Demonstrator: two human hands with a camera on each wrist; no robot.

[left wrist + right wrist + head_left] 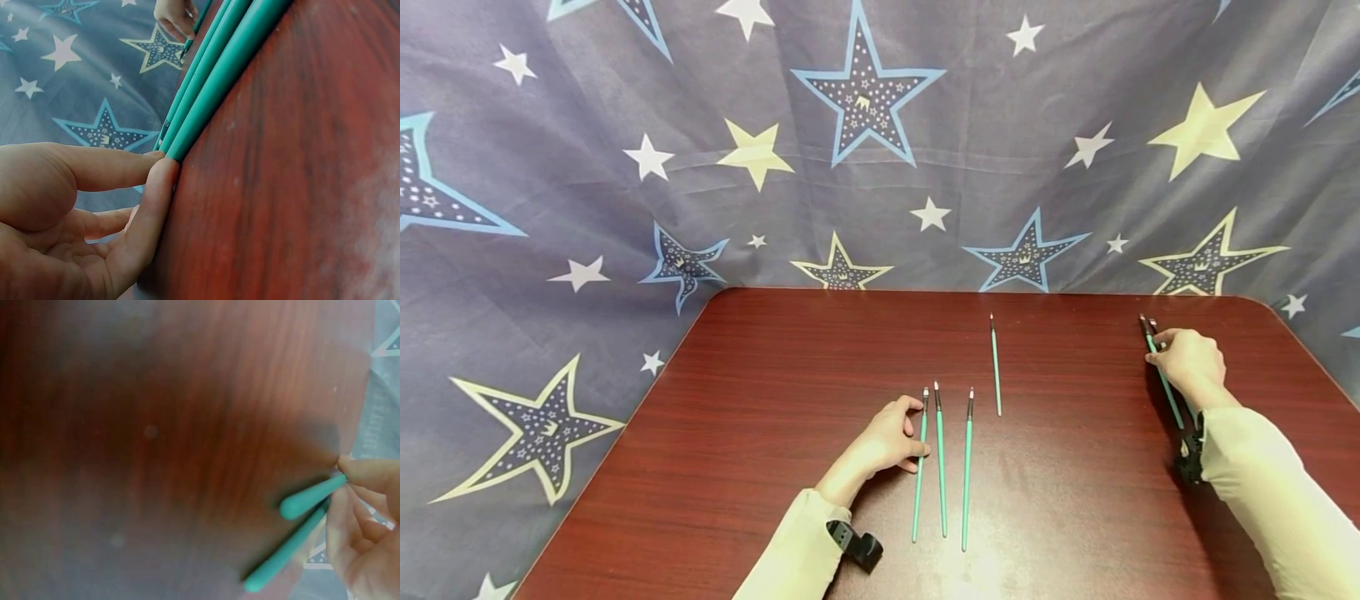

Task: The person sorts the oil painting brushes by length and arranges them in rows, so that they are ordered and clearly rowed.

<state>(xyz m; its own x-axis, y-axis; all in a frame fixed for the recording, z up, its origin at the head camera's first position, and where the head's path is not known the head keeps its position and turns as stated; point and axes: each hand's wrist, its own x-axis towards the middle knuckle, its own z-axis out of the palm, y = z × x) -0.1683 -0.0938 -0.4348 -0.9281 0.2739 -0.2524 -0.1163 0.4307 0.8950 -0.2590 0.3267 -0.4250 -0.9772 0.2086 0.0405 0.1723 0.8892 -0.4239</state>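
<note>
Starry cloth (970, 100) bg, reddish surface (775, 358). L hand (883, 437) pinches the leftmost brush (917, 500) mid-surface; R hand (1191, 362) pinches a right-side brush (1170, 400), another brush (284, 556) alongside, prob. low to keep 'em straight.

Grey-blue cloth (820, 204) w/ white, yellow & blue stars (756, 156) hangs beyond far & L edges of reddish-brn worktop (790, 367); far corners rounded, surface shows glare (955, 575).
</note>
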